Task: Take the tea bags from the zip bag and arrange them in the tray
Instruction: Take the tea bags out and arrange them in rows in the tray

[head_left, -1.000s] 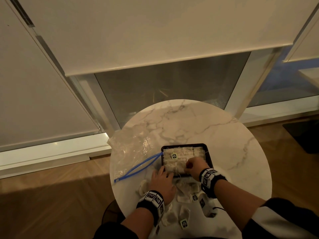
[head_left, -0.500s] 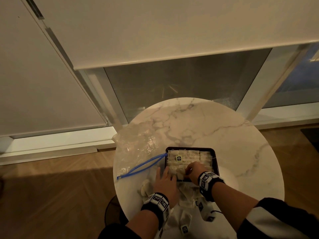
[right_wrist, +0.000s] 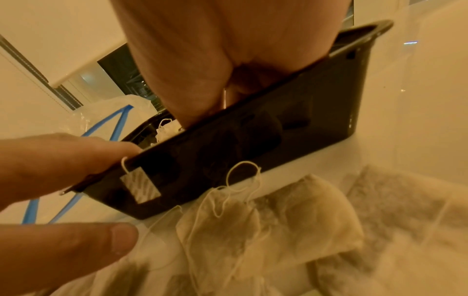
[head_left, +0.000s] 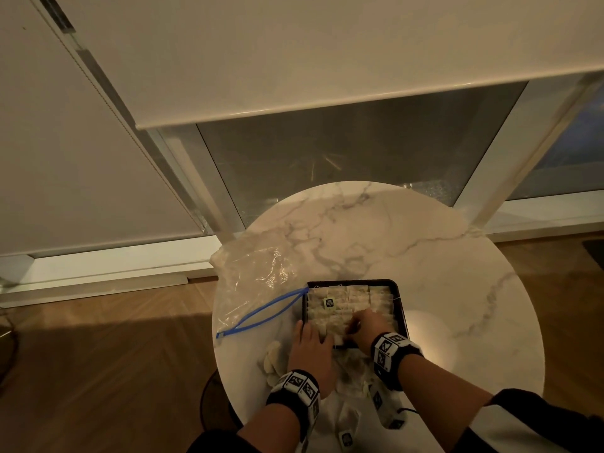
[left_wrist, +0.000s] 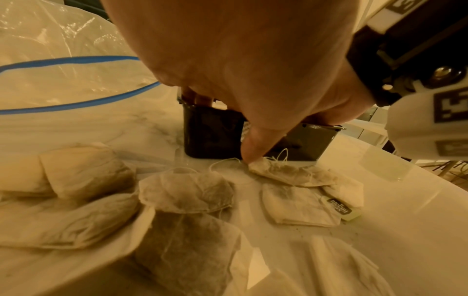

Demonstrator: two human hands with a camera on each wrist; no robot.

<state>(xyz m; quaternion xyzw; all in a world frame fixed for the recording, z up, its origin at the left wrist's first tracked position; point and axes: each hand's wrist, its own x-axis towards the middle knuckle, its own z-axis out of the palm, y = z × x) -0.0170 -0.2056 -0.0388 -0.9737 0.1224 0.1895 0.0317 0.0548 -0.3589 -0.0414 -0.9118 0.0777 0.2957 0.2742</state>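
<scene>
The black tray (head_left: 400,308) holds rows of tea bags (head_left: 346,299) and sits mid-table. My left hand (head_left: 310,330) lies flat at its near left corner, fingers straight over the rim (left_wrist: 210,136), thumb (left_wrist: 250,154) down on a loose tea bag (left_wrist: 286,172). My right hand (head_left: 355,325) is curled inside the tray's near edge and pinches a tea bag among the packed ones; the tray wall (right_wrist: 291,136) hides its fingertips. The clear zip bag (head_left: 258,282) with its blue seal lies open, left of the tray.
Several loose tea bags (head_left: 346,420) with tags lie on the round marble table (head_left: 441,273) between the tray and its near edge, under my wrists. A window and a roller blind stand behind the table. Wooden floor surrounds it.
My left hand has slid forward until its fingers lie over the tray's near left rim. My right hand has shifted slightly left inside the tray's near edge.
</scene>
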